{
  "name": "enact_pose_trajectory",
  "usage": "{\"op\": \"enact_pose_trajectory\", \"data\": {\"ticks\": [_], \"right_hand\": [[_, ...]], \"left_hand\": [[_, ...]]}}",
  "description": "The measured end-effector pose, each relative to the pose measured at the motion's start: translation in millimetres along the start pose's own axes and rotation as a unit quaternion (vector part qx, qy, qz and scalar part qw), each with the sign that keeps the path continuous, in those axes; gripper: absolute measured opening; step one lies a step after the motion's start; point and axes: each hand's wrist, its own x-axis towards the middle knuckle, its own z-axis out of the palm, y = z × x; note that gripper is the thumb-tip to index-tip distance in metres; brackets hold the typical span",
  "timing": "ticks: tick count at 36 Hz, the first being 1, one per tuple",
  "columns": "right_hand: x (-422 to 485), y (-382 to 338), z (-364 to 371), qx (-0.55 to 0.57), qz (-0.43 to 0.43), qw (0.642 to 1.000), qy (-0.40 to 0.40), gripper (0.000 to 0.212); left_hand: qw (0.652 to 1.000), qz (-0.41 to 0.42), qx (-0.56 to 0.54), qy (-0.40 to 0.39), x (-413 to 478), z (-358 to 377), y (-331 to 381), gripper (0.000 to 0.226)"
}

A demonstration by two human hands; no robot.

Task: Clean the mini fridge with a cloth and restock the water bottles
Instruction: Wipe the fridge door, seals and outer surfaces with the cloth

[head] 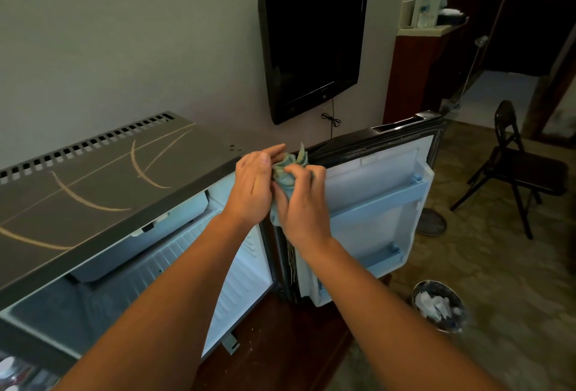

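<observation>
Against the grey wall stands the black mini fridge (93,197) with a scratched flat top. Its white cavity is open to the front. Right of the fridge its white-lined door (374,203) is swung out wide, and the door shelves look bare. Above the fridge, to the right, a black flat television (311,54) hangs on the wall. Further right of the fridge is a dark folding chair (523,172), and low beside the door is a round waste bin (439,306) with white paper in it. I cannot make out any water bottles; something blurred lies below the fridge's left corner.

Over the hinge corner of the fridge both hands meet. The left hand (252,185) has its fingers almost straight, pressing on the left side of the crumpled blue-green cloth (285,172). The right hand (304,209) has its fingers curled and pinches the top of the cloth. The cloth sits between the two hands; its long axis runs about upright, with a tail hanging down toward the wrists.

I judge that the cloth is being bunched for wiping. The cavity lies down and left of the cloth and the door lining lies right of it. The right hand has the firmer hold, so it is likely the one to wipe.
</observation>
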Motion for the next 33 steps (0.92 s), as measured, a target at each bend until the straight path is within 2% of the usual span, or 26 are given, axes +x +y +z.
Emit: {"op": "enact_pose_trajectory", "data": {"ticks": [3, 7, 9, 11, 15, 20, 25, 28, 31, 33], "right_hand": [[2, 2, -2, 0.013, 0.014, 1.0, 0.015, 0.041], [8, 8, -6, 0.072, 0.116, 0.986, 0.096, 0.035], [13, 9, -7, 0.081, 0.136, 0.98, 0.122, 0.033], [11, 5, -7, 0.084, 0.124, 0.984, 0.1, 0.034], [-2, -5, 2, 0.04, 0.041, 0.998, -0.008, 0.04], [2, 0, -2, 0.053, 0.051, 0.997, 0.019, 0.038], [12, 14, -9, 0.108, 0.132, 0.98, 0.099, 0.034], [16, 18, -13, 0.098, 0.13, 0.979, 0.121, 0.034], [11, 8, -8, 0.102, 0.11, 0.986, 0.076, 0.033], [5, 5, -5, 0.08, 0.064, 0.994, 0.03, 0.037]], "left_hand": [[1.0, 0.002, -0.012, -0.009, 1, -1, -2, 0.056], [0.999, 0.0, -0.031, -0.019, -1, -1, 1, 0.048], [0.999, -0.007, -0.042, -0.025, 0, -1, 2, 0.048], [0.999, -0.003, -0.037, -0.022, 1, 1, 3, 0.049], [1.0, 0.01, -0.016, 0.009, 1, 1, 1, 0.05], [0.999, 0.007, -0.054, -0.007, 1, 0, -1, 0.044], [0.999, 0.003, -0.03, -0.026, -1, -1, 0, 0.046], [0.999, 0.014, -0.027, -0.02, 1, 1, 1, 0.045], [0.999, 0.033, 0.005, 0.015, 3, 6, 0, 0.044], [0.999, 0.034, 0.025, 0.023, 4, 7, -5, 0.043]]}}
